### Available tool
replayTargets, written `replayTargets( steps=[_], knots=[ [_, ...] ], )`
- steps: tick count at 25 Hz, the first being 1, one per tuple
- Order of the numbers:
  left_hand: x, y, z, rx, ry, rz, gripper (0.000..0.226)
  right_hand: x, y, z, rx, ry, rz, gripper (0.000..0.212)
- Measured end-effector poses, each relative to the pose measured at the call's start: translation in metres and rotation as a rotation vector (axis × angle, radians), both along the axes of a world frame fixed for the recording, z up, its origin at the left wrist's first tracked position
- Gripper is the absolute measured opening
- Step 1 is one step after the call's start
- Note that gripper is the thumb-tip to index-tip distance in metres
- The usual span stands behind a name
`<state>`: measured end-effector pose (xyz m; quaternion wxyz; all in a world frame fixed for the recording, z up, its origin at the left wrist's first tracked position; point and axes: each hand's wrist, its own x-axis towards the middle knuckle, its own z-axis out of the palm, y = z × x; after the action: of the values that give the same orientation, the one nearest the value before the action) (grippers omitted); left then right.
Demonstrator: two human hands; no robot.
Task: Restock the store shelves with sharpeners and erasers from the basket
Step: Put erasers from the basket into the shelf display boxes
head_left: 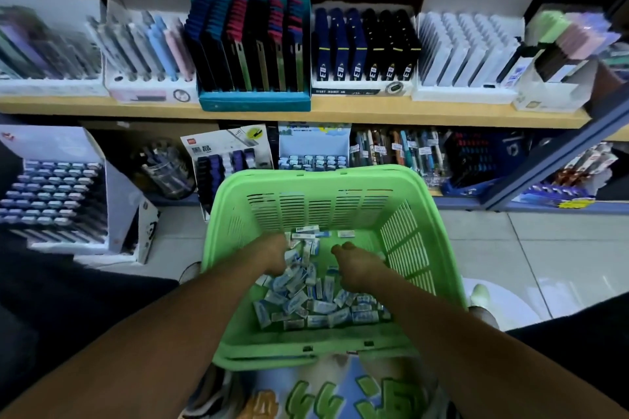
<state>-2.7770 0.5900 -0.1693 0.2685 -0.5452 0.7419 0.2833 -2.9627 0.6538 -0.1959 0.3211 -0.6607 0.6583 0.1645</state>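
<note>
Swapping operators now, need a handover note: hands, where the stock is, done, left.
Left hand: down in the green basket, fingers buried in the eraser pile; grip not visible.
Right hand: also in the basket, fingers curled at the pile; cannot tell if it holds one.
Stock: small blue-and-white boxed erasers heaped on the basket floor. A display box of similar erasers sits on the lower shelf just behind the basket.
Done: nothing visibly in transit.
Left: lift erasers out and shelve them, likely in that box. No sharpeners identifiable in the basket.
</note>
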Motion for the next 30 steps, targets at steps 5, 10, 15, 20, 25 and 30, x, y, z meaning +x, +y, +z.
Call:
replayTargets(
  steps=[5, 10, 15, 20, 25, 30],
  knots=[
    [0.012, 0.008, -0.044, 0.123, -0.022, 0.128, 0.100, -0.005, -0.004, -0.032, 0.029, 0.022, -0.103, 0.095],
    [0.013, 0.014, -0.066, 0.114, 0.001, 0.070, 0.122, -0.018, 0.000, -0.056, 0.051, 0.081, -0.197, 0.108],
    [0.013, 0.019, -0.080, 0.139, 0.019, 0.077, 0.140, -0.027, -0.005, -0.063, 0.111, 0.119, -0.136, 0.113],
    [0.011, 0.020, -0.081, 0.162, 0.050, 0.137, 0.129, -0.033, -0.003, -0.063, 0.209, -0.022, -0.008, 0.121],
    [0.003, 0.023, -0.082, 0.225, 0.069, 0.178, 0.132, -0.011, 0.007, -0.052, 0.211, 0.045, 0.076, 0.116],
    [-0.011, 0.034, -0.087, 0.260, 0.514, 0.776, 0.100, -0.004, -0.013, -0.055, 0.161, -0.200, -0.195, 0.079]
  ],
)
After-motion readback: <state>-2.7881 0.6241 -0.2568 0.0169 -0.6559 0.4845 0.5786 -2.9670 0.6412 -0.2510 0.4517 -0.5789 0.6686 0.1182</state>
